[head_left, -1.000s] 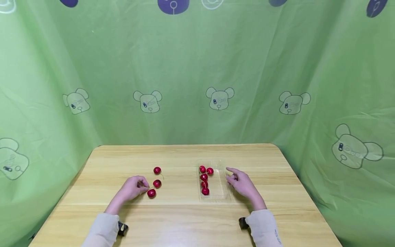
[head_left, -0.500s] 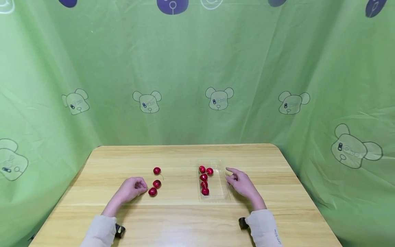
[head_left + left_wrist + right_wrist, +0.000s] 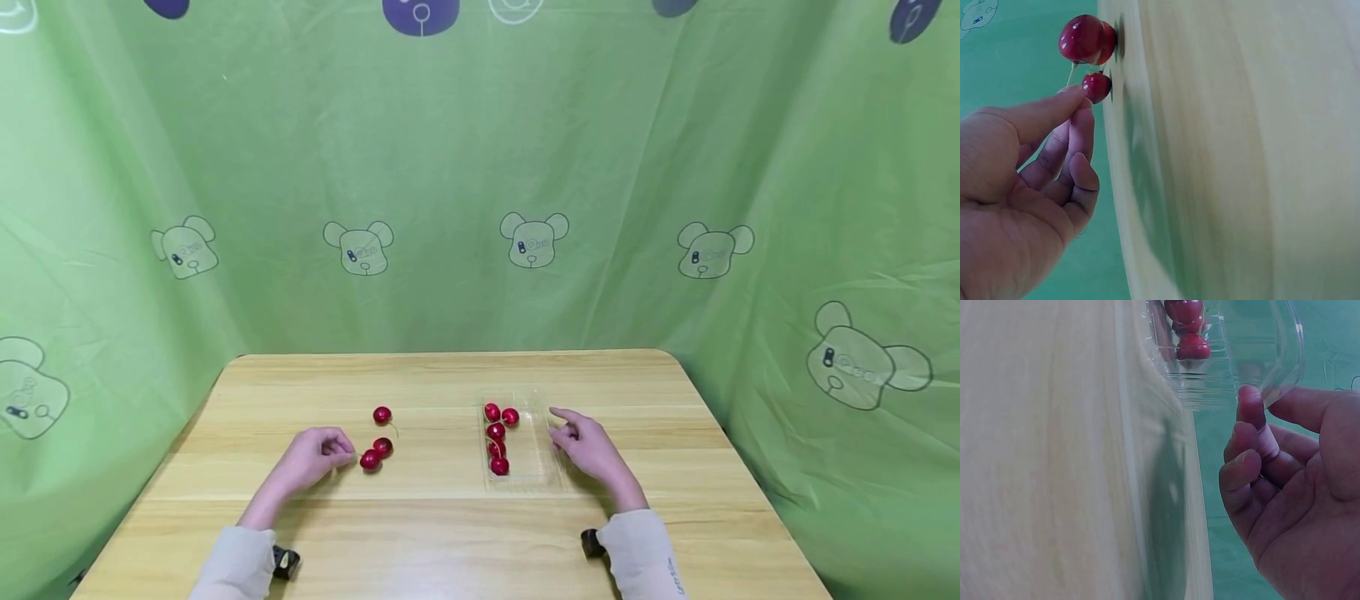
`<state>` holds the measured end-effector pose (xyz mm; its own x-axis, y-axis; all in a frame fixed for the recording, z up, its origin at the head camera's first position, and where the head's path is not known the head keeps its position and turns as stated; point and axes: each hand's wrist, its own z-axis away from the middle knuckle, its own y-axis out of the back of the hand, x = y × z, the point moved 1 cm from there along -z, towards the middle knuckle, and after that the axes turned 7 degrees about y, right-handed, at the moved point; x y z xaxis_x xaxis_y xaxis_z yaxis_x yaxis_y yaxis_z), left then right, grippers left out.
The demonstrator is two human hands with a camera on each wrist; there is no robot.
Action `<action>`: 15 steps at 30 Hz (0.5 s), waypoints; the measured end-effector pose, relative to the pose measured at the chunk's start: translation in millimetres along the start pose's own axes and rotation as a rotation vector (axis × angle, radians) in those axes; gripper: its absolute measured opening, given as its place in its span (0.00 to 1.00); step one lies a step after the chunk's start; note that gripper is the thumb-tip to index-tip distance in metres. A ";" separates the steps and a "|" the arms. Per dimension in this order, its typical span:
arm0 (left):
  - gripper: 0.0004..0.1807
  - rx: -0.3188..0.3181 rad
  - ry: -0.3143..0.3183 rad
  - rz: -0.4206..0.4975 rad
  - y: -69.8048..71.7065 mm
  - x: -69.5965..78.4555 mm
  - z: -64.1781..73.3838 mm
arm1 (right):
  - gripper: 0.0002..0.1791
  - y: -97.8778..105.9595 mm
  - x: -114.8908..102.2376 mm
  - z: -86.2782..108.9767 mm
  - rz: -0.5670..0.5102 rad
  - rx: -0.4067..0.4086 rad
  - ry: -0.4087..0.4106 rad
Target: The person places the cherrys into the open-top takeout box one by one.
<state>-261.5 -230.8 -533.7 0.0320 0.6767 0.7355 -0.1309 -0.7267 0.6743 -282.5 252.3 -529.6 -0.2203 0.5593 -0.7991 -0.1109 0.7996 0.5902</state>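
Observation:
My left hand (image 3: 318, 454) pinches the stem of a red cherry (image 3: 370, 460) between thumb and forefinger. In the left wrist view that cherry (image 3: 1080, 39) hangs off the fingertips close over the table, its stem running down to the thumb. It overlaps a second cherry (image 3: 383, 447) in the head view. Farther back lies a third cherry (image 3: 382, 415) with its stem toward the right. A clear plastic box (image 3: 536, 450) holds several cherries (image 3: 496, 431) along its left side. My right hand (image 3: 588, 450) grips the box's right rim, thumb and forefinger on the clear wall (image 3: 1285, 356).
Both hands work over a light wooden table (image 3: 450, 542) with rounded far corners. A green curtain (image 3: 450, 167) with bear-head prints closes off the back and both sides. Bare tabletop lies between the loose cherries and the box.
The left hand has drawn back slightly to the left. The cherry on its stem has shifted a little away from me, up against the second cherry in view. The right hand and box stay put.

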 end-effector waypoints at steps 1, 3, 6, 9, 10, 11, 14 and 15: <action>0.03 0.001 0.000 0.003 1.0 1.2 0.8 | 0.28 0.1 -0.3 0.0 0.003 -0.001 0.003; 0.03 0.006 0.005 0.014 3.2 3.7 2.5 | 0.28 0.2 -0.8 0.3 0.007 -0.001 0.008; 0.04 0.010 -0.001 0.024 5.9 5.7 3.6 | 0.28 0.4 -1.1 0.9 0.001 -0.001 -0.003; 0.04 0.018 -0.001 0.031 7.7 7.4 3.1 | 0.28 0.7 -0.6 0.8 -0.007 -0.007 -0.011; 0.04 0.017 -0.004 0.033 8.5 8.2 3.1 | 0.28 0.7 -0.5 0.7 -0.012 -0.007 -0.017; 0.04 0.020 -0.003 0.034 9.3 9.3 3.3 | 0.28 0.7 -0.6 0.6 -0.012 -0.008 -0.016; 0.04 0.023 -0.010 0.047 11.9 12.8 4.3 | 0.28 0.8 -0.2 -0.1 -0.013 -0.010 -0.007; 0.05 0.025 -0.012 0.052 12.6 14.1 4.8 | 0.28 0.7 -0.2 -0.2 -0.013 -0.010 -0.007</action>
<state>-257.9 -231.0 -514.5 0.0375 0.6368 0.7701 -0.1083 -0.7635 0.6366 -282.6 252.8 -529.0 -0.2123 0.5504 -0.8075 -0.1237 0.8045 0.5809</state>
